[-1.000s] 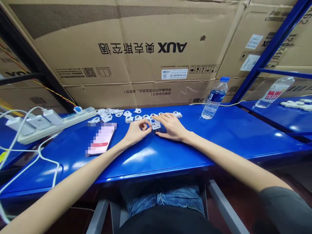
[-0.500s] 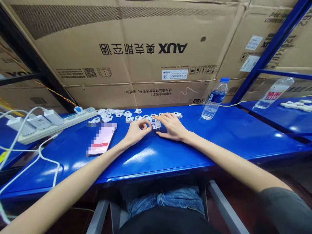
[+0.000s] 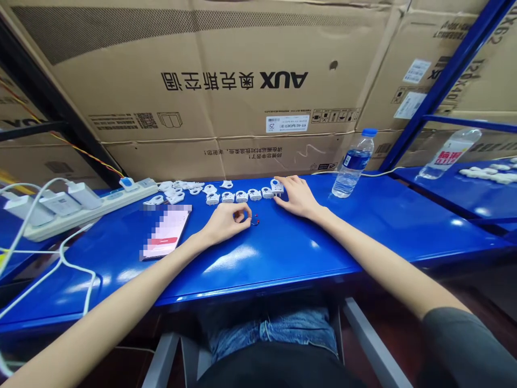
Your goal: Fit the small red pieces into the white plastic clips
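White plug [image 3: 277, 186] gripped, R hand [image 3: 298, 196], thumb + fingers, at R end of row [image 3: 241, 196], prongs toward wearer. L hand [image 3: 226, 222] closed, thumb + index apparently pinching thin red-tipped wire [image 3: 257, 221], just above/on blue table [image 3: 283, 253].
Progress: approx. 5 pcs stand lined up; loose pcs [image 3: 175, 192] lie jumbled at L, not in line. Held plug not released.
Vs. earlier: plug was between both hands, now moved away to row; L hand abt same spot; wire's red tips now clearer.
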A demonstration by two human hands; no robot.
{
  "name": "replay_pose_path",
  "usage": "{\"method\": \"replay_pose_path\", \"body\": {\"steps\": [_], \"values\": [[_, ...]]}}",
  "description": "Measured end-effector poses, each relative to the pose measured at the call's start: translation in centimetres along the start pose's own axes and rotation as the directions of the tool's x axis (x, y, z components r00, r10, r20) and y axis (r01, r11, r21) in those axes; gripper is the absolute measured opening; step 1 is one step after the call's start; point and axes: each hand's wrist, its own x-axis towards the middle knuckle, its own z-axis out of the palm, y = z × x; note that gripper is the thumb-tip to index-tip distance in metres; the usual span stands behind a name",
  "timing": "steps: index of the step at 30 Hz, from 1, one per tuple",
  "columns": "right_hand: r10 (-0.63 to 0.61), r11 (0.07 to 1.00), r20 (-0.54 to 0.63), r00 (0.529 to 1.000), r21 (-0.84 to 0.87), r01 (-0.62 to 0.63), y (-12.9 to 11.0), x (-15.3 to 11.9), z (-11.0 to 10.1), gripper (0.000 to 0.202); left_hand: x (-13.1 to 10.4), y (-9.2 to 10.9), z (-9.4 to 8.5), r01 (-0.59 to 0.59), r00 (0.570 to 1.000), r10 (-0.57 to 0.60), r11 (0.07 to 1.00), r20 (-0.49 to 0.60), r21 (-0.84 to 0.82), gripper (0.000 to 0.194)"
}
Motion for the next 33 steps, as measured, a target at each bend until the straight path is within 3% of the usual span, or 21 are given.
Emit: {"method": "replay_pose_path", "body": {"steps": [7, 13, 20, 26, 33], "values": [[-0.007, 1.0, 0.032, 0.999, -0.009, 0.008, 1.7, 0.0, 1.4, 0.054, -0.1, 0.0, -0.8, -0.108, 0.99, 0.089, 0.976, 0.108, 0.191, 0.011], [0.031, 0.999, 0.117, 0.993, -0.019, -0.029, 1.9, 0.0, 2.1, 0.047, -0.2, 0.1, -1.0, -0.133, 0.983, 0.109, 0.977, 0.145, 0.167, 0.013], [-0.09, 0.996, 0.05, 0.995, 0.028, 0.088, 1.3, 0.0, 2.4, 0.042, -0.3, 0.2, -1.0, -0.125, 0.981, 0.091, 0.972, 0.172, 0.197, 0.015], [-0.109, 0.989, -0.015, 0.994, 0.094, 0.11, 0.1, 0.1, 2.2, 0.021, -0.2, -0.5, -0.5, -0.034, 0.999, 0.038, 0.979, -0.019, 0.203, 0.013], [-0.157, 0.97, -0.133, 0.979, 0.168, 0.178, -2.1, -0.5, 0.5, 0.016, 0.0, -0.8, 0.1, 0.045, 0.987, -0.035, 0.997, -0.158, 0.063, 0.015]]}}
